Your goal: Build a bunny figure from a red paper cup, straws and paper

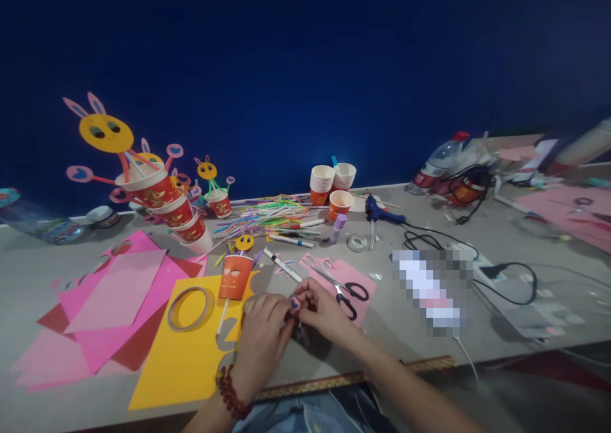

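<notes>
My left hand (pixel 265 331) and my right hand (pixel 327 312) meet over the table's front edge, fingers closed. Between their fingertips they pinch a small pink paper cutout with a blue heart (pixel 294 304). Below them is something pale and blurred that I cannot make out. Just beyond my left hand lies a red paper cup (pixel 235 277) with a yellow smiley head (pixel 245 242) at its top and a white stick at its lower end. To the right of my right hand, black-handled scissors (pixel 341 286) lie open on pink paper (pixel 365 293).
Yellow paper (pixel 167 356) with a tape roll (pixel 191 309) and pink sheets (pixel 114 293) lie left. Stacked decorated cups (pixel 160 191) lean behind. Straws (pixel 272 213), a glue stick (pixel 338 228), plain cups (pixel 323 181) and a corded glue gun (pixel 382 212) stand or lie farther back; a power strip (pixel 515 305) lies right.
</notes>
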{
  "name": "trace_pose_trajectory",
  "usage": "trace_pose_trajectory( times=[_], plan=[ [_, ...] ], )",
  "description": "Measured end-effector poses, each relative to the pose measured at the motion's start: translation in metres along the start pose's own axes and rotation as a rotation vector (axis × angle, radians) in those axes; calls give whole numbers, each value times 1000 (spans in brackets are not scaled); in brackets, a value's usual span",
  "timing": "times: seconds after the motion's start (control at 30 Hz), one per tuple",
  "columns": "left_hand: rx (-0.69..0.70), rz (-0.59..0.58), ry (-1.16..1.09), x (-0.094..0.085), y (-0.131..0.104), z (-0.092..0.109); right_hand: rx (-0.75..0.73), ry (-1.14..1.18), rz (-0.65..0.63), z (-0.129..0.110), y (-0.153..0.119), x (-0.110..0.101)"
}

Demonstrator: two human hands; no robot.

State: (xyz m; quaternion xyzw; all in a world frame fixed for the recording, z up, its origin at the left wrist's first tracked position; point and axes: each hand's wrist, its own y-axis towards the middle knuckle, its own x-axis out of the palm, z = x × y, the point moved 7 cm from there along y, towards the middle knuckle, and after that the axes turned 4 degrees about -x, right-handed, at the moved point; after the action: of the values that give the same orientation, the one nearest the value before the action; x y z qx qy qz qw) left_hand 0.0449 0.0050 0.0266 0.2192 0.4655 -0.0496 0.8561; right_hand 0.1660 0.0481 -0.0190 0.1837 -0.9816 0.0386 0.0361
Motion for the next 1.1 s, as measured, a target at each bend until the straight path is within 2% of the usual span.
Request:
trace_pose_trajectory(
  times=[0.13,0.37,0.5,0.57,0.67,0.73,0.77,0.83,0.93,1.0,1.1],
  plan=[
    [-85,77,-150,-8,1,-11,25,48,-15,-2,-2,0],
    [-229,-7,-397,-7,5,-18,-6,-15,-56,-6,-2,1],
    [-260,11,-384,-2,2,-20,-33,-41,-33,-8,-3,1],
    [-228,60,-305,-11,-2,-28,-31,-53,-18,-7,-3,-1],
    [-147,240,-74,-49,-14,-54,-26,-95,0,-5,-2,-8],
    [-178,351,104,-81,-29,-85,-26,-148,12,-2,0,-13],
    [-210,358,217,-94,-38,-102,-27,-179,18,-1,0,-15],
    [-274,272,457,-109,-55,-134,-33,-242,26,0,2,-18],
    [-346,113,604,-111,-79,-170,-43,-340,26,-1,3,-18],
    [-318,71,558,-105,-88,-176,-51,-396,24,-3,3,-17],
    [-242,47,475,-95,-90,-172,-49,-453,16,-7,2,-17]
  ],
)
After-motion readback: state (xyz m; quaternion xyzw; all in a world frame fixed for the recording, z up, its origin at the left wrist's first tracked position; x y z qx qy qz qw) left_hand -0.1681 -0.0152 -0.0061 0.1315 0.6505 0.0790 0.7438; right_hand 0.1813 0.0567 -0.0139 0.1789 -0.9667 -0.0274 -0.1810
